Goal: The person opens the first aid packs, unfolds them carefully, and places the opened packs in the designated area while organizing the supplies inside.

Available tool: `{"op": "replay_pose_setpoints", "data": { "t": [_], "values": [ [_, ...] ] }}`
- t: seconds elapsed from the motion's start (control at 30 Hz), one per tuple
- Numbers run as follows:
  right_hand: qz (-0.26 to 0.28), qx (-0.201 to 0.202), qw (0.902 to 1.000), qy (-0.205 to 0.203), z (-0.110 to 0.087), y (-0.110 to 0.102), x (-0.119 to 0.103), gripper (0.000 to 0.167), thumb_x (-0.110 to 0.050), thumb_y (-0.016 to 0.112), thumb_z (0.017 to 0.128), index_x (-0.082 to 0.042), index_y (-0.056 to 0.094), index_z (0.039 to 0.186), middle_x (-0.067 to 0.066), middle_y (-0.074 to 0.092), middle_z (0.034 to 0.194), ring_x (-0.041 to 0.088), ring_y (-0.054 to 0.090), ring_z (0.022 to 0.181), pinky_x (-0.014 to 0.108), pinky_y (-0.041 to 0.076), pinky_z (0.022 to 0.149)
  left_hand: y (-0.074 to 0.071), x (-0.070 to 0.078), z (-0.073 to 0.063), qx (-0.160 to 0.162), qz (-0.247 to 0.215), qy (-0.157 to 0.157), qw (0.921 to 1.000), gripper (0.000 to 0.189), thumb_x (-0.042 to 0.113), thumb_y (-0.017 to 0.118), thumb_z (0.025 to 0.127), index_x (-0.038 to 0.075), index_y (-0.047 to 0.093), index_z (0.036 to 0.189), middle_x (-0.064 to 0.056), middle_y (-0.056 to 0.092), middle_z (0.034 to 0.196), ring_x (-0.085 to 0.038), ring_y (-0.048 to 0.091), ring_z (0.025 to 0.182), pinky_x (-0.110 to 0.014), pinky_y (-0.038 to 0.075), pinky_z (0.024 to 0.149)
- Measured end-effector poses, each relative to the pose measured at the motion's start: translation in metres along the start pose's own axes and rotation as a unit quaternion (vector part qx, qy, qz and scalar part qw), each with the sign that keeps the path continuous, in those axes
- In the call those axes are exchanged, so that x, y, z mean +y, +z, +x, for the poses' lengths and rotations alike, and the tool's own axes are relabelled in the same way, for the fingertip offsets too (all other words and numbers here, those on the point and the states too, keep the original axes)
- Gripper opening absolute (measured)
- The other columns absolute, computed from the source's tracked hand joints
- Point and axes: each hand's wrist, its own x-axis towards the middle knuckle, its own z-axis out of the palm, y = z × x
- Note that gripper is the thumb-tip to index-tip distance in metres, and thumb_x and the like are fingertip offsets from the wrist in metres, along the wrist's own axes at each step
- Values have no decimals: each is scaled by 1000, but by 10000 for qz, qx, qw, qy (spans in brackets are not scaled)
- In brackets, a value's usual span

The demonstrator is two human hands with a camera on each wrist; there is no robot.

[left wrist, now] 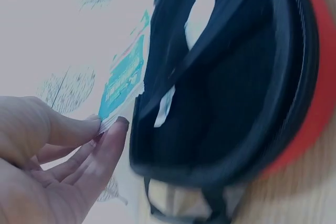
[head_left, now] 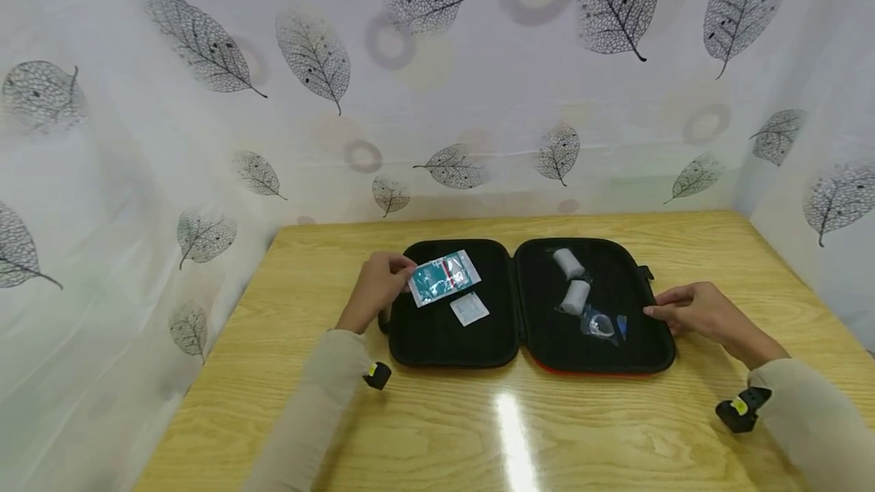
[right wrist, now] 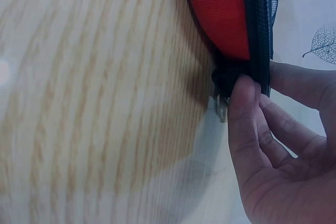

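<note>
A zippered case [head_left: 437, 348], black inside and red outside, lies spread flat on the table. Between thumb and fingers my left hand [head_left: 384, 283] pinches one end of a teal-and-white packet [head_left: 444, 277], tilted over the left half of the case. A small white square packet [head_left: 469, 309] lies in that half. My right hand [head_left: 697, 313] grips the rim of the right half at its outer edge, thumb on one side and fingers on the other. That half holds two white rolls [head_left: 569, 263], a clear bag with a white ring-shaped item [head_left: 601, 325] and a small blue piece [head_left: 621, 326].
The wooden table [head_left: 437, 431] extends in front of the case and to both sides. A pale curtain with leaf prints [head_left: 437, 82] hangs behind it and along the sides. A black handle [left wrist: 189, 208] sticks out from the case's left side.
</note>
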Motion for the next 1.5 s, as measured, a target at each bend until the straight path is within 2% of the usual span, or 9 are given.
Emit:
{"op": "replay_pose_setpoints", "data": {
  "t": [0.13, 0.37, 0.63, 0.77, 0.97, 1.33, 1.5],
  "values": [
    [21, -12, 10000, -16, 0, 1, 1, 68, -33, 71, 96, 22, 50, 130, 21, 71, 107, 22, 70, 81, 36, 59, 71, -17, -8, 1, 166, 175, -41, 9997, 20, 13, 60, 103, 2, 73, 112, -14, 70, 105, -23, 68, 80, -28, 52, 63],
    [-5, 12, 10000, -20, 1, 1, 1, 65, -31, 72, 96, 22, 52, 129, 18, 72, 104, 20, 69, 79, 34, 59, 69, -40, -18, 3, 340, 502, -10, 9982, 23, 15, 58, 105, 0, 73, 114, -17, 71, 109, -23, 69, 83, -32, 56, 70],
    [-54, 25, 10000, -8, 0, 0, 0, 66, -31, 72, 96, 22, 53, 129, 19, 73, 104, 19, 69, 79, 33, 59, 69, -54, -23, 6, 266, 963, 132, 9949, 24, 15, 57, 105, -1, 73, 114, -17, 72, 109, -23, 68, 81, -34, 55, 70],
    [-40, 36, 10000, -18, 0, 1, 0, 66, -31, 72, 96, 22, 52, 129, 19, 72, 104, 19, 69, 79, 33, 59, 69, -54, -23, 7, 203, 1175, 201, 9927, 24, 14, 57, 104, -1, 73, 113, -17, 71, 111, -25, 65, 87, -39, 54, 75],
    [-26, 44, 10000, -46, -1, 1, 0, 68, -33, 72, 96, 22, 51, 130, 22, 71, 107, 20, 69, 80, 33, 59, 70, -49, -21, 9, 248, 1651, 479, 9848, 20, 10, 59, 103, -3, 73, 106, -19, 72, 108, -32, 67, 95, -49, 54, 85],
    [28, 41, 10000, -21, -2, 1, -1, 68, -33, 72, 96, 22, 51, 130, 23, 70, 108, 21, 70, 83, 35, 60, 72, -33, -19, 16, 81, 1805, 790, 9804, 18, 7, 61, 100, -3, 75, 98, -17, 73, 98, -29, 68, 87, -47, 56, 80],
    [43, 31, 10000, -8, -2, 1, -1, 68, -33, 71, 96, 22, 51, 130, 22, 70, 109, 21, 70, 83, 35, 60, 72, -30, -17, 16, -8, 1776, 749, 9813, 17, 7, 61, 101, -2, 75, 99, -16, 74, 100, -29, 68, 88, -46, 56, 80]
  ]
}}
